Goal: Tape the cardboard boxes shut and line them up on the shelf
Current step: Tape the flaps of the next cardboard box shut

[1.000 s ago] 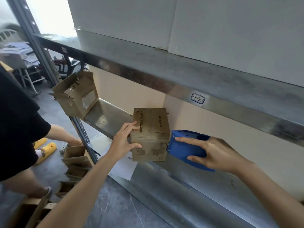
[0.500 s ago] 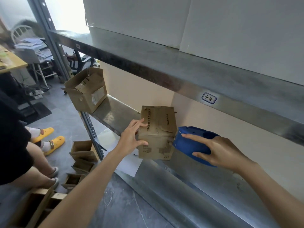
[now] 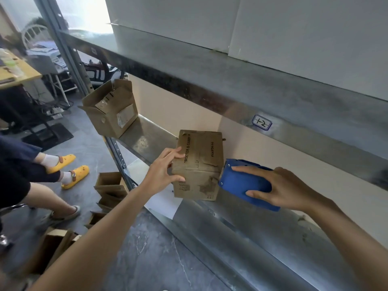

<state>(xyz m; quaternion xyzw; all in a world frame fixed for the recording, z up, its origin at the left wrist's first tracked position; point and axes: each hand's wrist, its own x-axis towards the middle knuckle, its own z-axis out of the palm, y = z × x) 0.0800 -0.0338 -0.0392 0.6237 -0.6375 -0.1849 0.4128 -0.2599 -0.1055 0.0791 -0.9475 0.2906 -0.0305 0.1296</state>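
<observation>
the right grip (image 3: 280, 186) clasps a blue tape dispenser (image 3: 241, 182), its nose touching the right side of the cardboard box (image 3: 199, 164), which the left grip (image 3: 162, 172) pinches by its left edge at the near edge of the shelf (image 3: 262, 238). the box lies straight left of the dispenser, so taping likely runs leftward. farther left stands an open box (image 3: 111, 111).

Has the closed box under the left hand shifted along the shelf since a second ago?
No: the closed box stays put, below-left of the 1-2 label.
</observation>
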